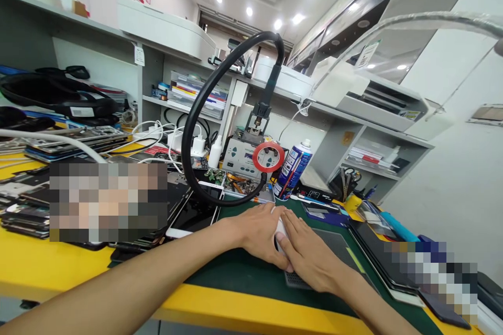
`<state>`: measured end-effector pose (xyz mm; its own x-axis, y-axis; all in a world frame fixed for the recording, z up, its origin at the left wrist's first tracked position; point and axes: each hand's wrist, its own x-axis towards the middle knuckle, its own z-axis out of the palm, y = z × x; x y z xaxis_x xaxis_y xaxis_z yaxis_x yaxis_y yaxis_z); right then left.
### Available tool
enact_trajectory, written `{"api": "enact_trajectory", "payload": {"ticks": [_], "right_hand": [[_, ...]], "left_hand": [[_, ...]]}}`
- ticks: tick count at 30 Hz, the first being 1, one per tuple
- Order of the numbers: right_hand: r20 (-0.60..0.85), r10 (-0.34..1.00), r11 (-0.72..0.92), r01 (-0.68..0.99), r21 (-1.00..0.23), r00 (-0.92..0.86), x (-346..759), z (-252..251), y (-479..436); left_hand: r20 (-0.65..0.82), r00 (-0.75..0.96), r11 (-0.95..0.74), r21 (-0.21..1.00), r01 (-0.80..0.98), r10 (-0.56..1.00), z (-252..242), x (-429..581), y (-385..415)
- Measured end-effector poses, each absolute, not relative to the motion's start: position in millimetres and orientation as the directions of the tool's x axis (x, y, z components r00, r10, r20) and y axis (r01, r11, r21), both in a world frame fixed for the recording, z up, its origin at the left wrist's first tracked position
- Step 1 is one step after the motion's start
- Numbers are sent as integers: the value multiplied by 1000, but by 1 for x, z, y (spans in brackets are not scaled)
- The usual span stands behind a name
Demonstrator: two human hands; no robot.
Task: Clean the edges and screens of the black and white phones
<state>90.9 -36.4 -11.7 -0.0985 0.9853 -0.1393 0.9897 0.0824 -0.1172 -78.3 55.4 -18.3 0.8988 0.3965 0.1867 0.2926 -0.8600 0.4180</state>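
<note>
My left hand (263,235) and my right hand (308,251) meet over the green work mat (236,272). Both are closed around a pale, smooth-surfaced object (281,229), its kind mostly hidden by my fingers. The left fingers wrap its far side, while the right fingers lie pressed together over its top with the thumb reaching across. Beneath and beside my right hand is a dark grey textured pad (340,246). A white-framed device with a black screen (198,209) lies left of my hands.
A grey control unit (241,157) with a thick black hose (188,125) and red ring (256,157) stands behind my hands. Beside it is a blue spray can (293,170). Phone parts crowd the left; dark flat panels (381,256) lie right. Yellow edging (236,309) borders the bench.
</note>
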Motion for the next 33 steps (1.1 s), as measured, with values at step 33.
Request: {"api": "enact_trajectory", "payload": {"ticks": [33], "right_hand": [[-34,935,349,934,-81,-352,87,-14,-21]], "left_hand": [[110,896,-833,430,348,430,-27,-78,62]]}}
